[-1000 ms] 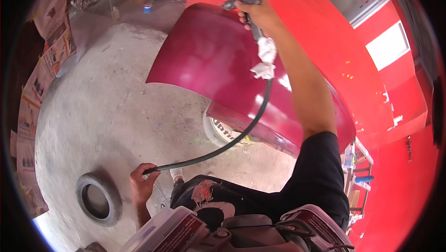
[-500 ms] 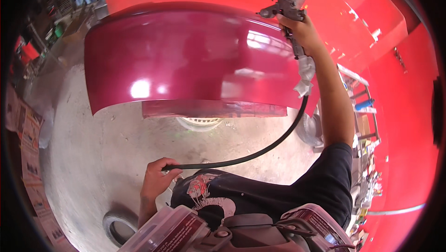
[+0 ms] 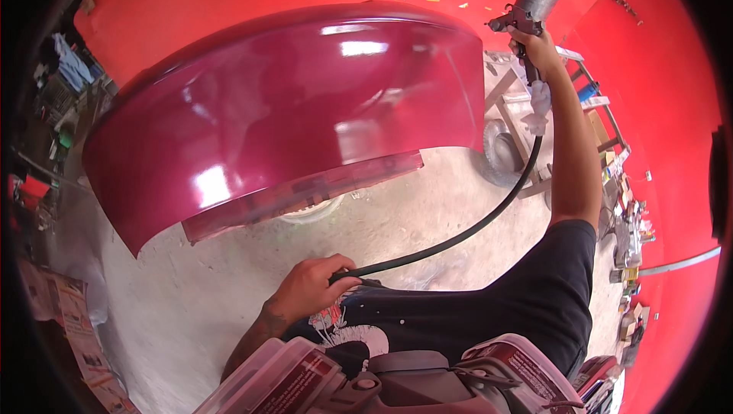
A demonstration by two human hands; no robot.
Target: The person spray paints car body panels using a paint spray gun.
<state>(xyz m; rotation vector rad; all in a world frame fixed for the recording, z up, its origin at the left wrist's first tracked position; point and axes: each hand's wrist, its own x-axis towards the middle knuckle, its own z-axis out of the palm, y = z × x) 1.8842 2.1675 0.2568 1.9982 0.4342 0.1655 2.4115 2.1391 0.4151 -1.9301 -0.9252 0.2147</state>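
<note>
Where hands (image 3: 307, 289) (image 3: 542, 54) (two) grip — one sprayer (image 3: 532, 11), one hose (image 3: 461, 241).

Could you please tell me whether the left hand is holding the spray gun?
No, the right hand grips the spray gun, while the left hand holds the black hose.
</note>
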